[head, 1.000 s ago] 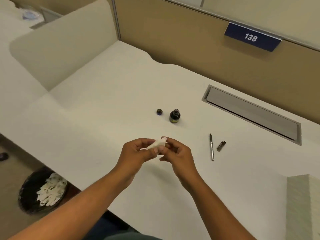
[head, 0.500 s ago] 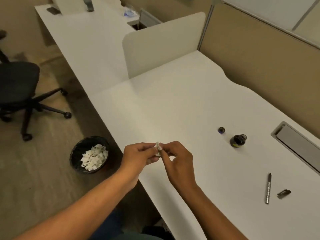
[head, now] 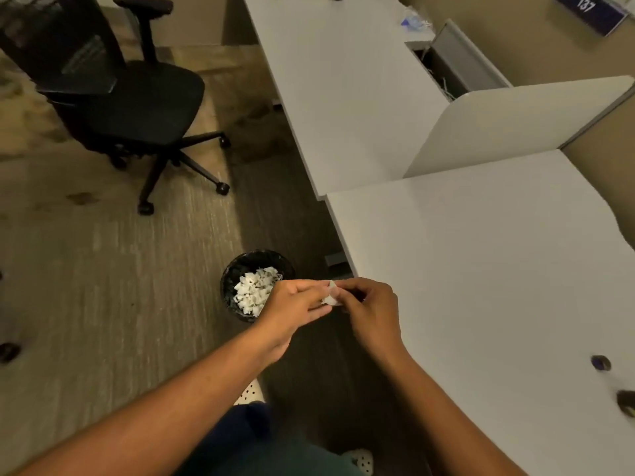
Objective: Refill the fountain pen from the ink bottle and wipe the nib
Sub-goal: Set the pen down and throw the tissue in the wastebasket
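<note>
Both of my hands pinch a small crumpled white tissue (head: 330, 296) at the left edge of the white desk (head: 481, 269). My left hand (head: 292, 304) holds it from the left, over the floor and just right of a black waste bin (head: 233, 269). My right hand (head: 371, 310) grips it from the right. The ink bottle (head: 626, 401) is cut off at the frame's right edge, with its dark cap (head: 600, 362) lying on the desk a little beyond it. The pen is out of view.
The waste bin on the carpet holds several white paper scraps. A black office chair (head: 113, 97) stands at the upper left. A second white desk (head: 343, 80) and a low divider panel (head: 515, 125) lie behind. My legs and shoes show below.
My view has swung left and down, so the pen has left the frame and the bottle sits at the right edge. My hands, still holding the tissue, moved left to the desk edge near the bin.
</note>
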Tool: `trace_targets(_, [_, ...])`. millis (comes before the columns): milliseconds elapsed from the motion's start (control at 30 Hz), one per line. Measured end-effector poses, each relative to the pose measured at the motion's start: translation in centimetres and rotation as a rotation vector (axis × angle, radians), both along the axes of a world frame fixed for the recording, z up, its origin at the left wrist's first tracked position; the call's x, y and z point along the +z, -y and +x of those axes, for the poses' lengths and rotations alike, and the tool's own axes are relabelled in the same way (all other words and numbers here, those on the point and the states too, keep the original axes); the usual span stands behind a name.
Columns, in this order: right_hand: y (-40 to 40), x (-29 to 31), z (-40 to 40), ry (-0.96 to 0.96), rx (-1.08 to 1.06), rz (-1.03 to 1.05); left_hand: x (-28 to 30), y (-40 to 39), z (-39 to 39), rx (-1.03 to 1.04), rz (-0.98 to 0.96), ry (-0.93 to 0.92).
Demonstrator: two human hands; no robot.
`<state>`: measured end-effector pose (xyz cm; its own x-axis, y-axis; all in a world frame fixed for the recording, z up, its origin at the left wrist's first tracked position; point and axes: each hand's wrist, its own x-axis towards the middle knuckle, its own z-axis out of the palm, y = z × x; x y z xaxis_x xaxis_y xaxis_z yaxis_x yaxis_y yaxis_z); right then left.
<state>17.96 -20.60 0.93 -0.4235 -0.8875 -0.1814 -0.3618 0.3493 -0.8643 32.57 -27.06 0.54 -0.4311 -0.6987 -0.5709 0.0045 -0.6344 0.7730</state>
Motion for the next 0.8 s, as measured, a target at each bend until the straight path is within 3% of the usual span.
trace_targets(167, [5.6, -2.3, 3.8, 0.109, 0.029, 0.059, -2.5, 4.8, 4.5, 0.09, 0.015, 0.062])
trace_targets(467, [12.9, -7.5, 6.3, 0.094, 0.184, 0.132, -8.1, 9.2, 7.1, 0.33, 0.014, 0.243])
trace_targets(667, [17.8, -12.9, 6.9, -0.031, 0.26, 0.22, -11.4, 11.2, 7.2, 0.379, -0.126, 0.544])
trace_targets(800, [20.9, -16.2, 7.3, -0.126, 0.333, 0.259, -12.7, 12.3, 7.8, 0.389, -0.151, 0.61])
